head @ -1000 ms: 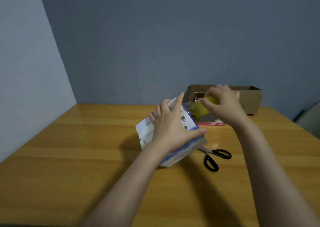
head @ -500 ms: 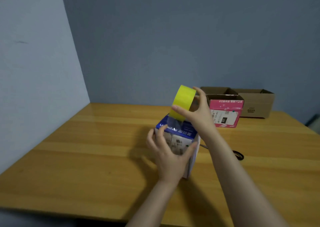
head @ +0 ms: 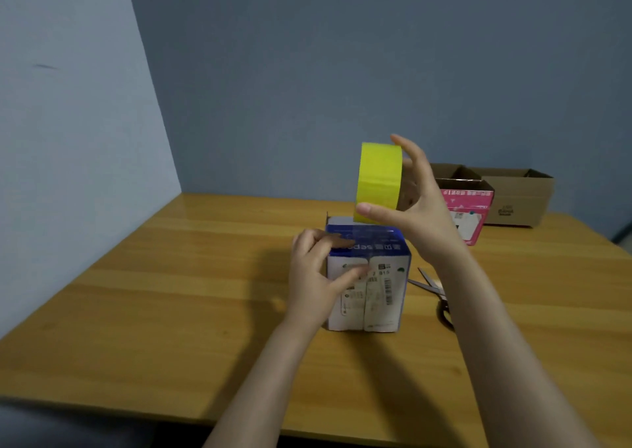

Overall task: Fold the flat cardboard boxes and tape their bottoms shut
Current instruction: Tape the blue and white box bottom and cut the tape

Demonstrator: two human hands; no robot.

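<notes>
A small blue and white box [head: 376,286] stands on the wooden table [head: 171,310], its closed flaps facing up. My left hand [head: 316,276] grips its near left corner, fingers on the top and thumb on the front face. My right hand [head: 415,204] holds a yellow roll of tape [head: 379,182] above the box, thumb below and fingers on top. A clear strip of tape runs from the roll down to the box top.
Scissors [head: 434,293] lie on the table to the right of the box, partly behind my right forearm. A pink box [head: 470,215] and an open brown cardboard box [head: 513,197] stand at the back right. Walls close the left and the far side.
My right hand has lifted the tape roll higher above the box, drawing out more tape. My left hand has shifted to the box's left corner. One second ago the box was tilted in my left hand.
</notes>
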